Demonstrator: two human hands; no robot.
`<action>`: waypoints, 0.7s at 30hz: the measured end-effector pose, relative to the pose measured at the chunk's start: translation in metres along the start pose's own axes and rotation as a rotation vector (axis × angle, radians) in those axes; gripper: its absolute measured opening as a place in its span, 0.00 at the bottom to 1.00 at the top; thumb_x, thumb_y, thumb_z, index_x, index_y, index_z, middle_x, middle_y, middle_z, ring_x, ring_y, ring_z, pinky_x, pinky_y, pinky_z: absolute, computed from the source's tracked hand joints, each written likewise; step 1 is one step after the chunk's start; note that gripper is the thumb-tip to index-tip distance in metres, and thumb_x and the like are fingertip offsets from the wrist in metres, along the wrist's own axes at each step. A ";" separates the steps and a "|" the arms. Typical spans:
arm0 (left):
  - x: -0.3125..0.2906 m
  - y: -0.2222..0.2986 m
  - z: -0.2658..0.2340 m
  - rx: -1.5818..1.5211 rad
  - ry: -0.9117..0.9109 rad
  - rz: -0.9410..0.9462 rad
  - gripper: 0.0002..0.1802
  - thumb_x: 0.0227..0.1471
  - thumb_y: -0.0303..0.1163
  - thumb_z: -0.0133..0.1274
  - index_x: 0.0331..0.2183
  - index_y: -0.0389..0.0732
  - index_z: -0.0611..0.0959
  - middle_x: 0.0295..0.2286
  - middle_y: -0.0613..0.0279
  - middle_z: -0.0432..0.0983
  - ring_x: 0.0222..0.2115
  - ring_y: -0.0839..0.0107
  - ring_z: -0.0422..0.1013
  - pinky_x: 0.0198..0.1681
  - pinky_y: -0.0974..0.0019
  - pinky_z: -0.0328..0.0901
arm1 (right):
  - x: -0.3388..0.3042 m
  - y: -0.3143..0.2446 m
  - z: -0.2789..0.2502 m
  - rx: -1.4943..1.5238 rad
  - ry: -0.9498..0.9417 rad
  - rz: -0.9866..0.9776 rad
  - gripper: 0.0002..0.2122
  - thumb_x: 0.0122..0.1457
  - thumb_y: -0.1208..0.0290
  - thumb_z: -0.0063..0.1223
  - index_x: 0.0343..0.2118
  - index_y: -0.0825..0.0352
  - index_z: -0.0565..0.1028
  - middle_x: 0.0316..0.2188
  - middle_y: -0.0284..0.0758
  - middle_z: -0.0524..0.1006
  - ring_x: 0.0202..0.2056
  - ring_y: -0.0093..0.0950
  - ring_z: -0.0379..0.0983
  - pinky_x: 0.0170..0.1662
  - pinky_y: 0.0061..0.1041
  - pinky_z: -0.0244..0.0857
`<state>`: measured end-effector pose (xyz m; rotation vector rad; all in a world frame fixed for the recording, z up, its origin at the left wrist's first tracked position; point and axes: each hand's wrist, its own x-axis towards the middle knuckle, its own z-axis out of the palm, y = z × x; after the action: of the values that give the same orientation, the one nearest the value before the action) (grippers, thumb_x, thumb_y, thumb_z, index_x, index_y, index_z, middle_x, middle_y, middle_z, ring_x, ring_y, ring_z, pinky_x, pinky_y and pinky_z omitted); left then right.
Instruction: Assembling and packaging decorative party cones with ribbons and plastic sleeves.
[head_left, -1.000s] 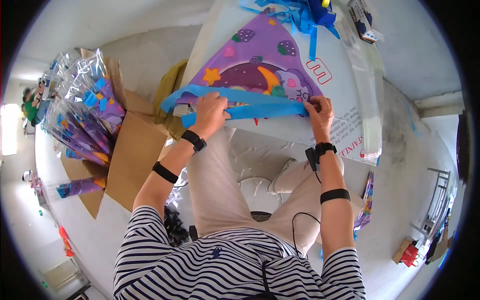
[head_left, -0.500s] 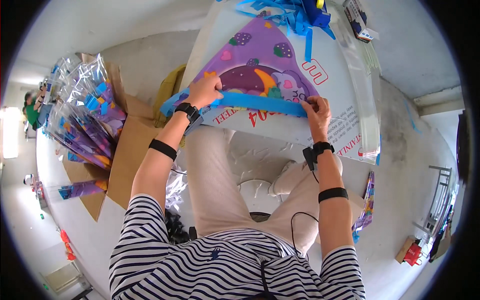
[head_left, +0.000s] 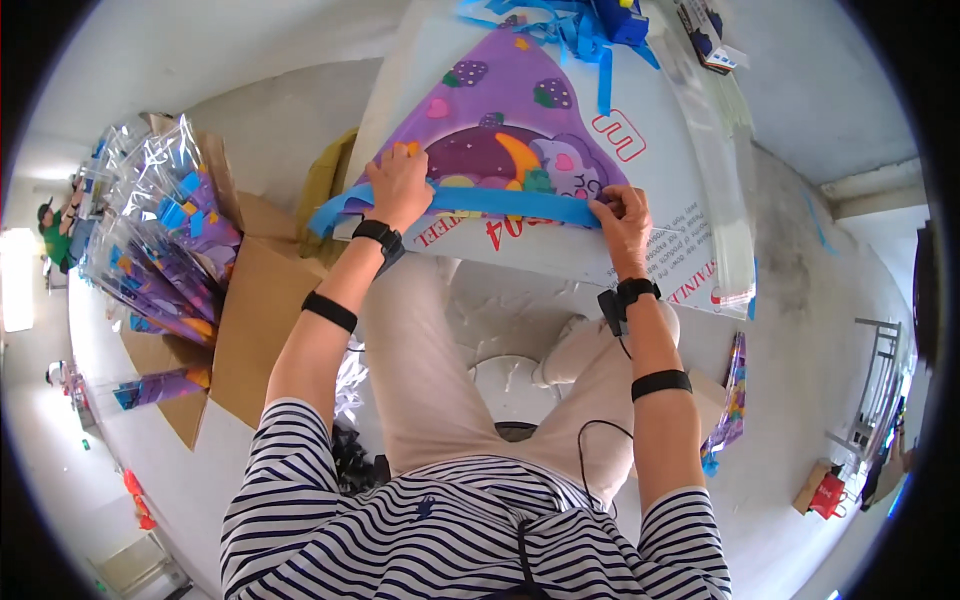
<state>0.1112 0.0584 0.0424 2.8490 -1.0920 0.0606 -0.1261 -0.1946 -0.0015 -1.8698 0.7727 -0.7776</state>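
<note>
A purple triangular kite [head_left: 500, 130] with a cartoon print lies flat on a white board [head_left: 660, 180] over my lap. A blue strip [head_left: 500, 203] runs along the kite's near edge. My left hand [head_left: 398, 185] presses down on the strip's left part, fingers flat on the kite. At the strip's right end my right hand [head_left: 625, 225] pinches the strip and the kite's corner. The strip's left tail [head_left: 325, 212] hangs off past the board's edge.
An open cardboard box [head_left: 245, 320] on my left holds several wrapped kites [head_left: 165, 255]. Loose blue ribbons [head_left: 580, 30] lie at the board's far end, next to clear plastic sleeves [head_left: 730, 200]. One more wrapped kite [head_left: 730, 395] lies on the floor at the right. A person [head_left: 55, 235] sits far left.
My left hand has slid up and rightward along the blue strip onto the kite. The strip now lies straighter along the kite's edge. My right hand has stayed at the right corner.
</note>
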 end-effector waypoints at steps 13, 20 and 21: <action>-0.077 0.076 0.005 -0.381 0.247 0.171 0.14 0.44 0.26 0.63 0.36 0.43 0.78 0.40 0.58 0.71 0.45 0.55 0.69 0.45 0.53 0.62 | 0.000 -0.003 0.003 -0.022 0.010 -0.009 0.11 0.45 0.78 0.68 0.33 0.68 0.79 0.32 0.32 0.73 0.29 0.24 0.72 0.35 0.25 0.70; -0.062 0.029 0.017 -0.241 0.136 0.044 0.15 0.38 0.29 0.69 0.27 0.44 0.77 0.34 0.61 0.70 0.42 0.55 0.68 0.42 0.51 0.60 | -0.001 -0.004 0.001 -0.018 0.021 -0.017 0.11 0.45 0.77 0.68 0.33 0.69 0.79 0.32 0.32 0.73 0.30 0.24 0.71 0.35 0.24 0.70; -0.062 0.029 0.017 -0.242 0.134 0.046 0.15 0.38 0.29 0.69 0.27 0.44 0.77 0.34 0.61 0.70 0.42 0.55 0.68 0.42 0.51 0.60 | 0.000 -0.004 0.001 -0.025 0.010 -0.017 0.11 0.45 0.77 0.68 0.33 0.69 0.79 0.32 0.32 0.73 0.29 0.24 0.71 0.36 0.24 0.70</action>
<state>0.0458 0.0767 0.0236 2.5675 -1.0584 0.1125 -0.1245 -0.1924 0.0017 -1.8982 0.7771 -0.7922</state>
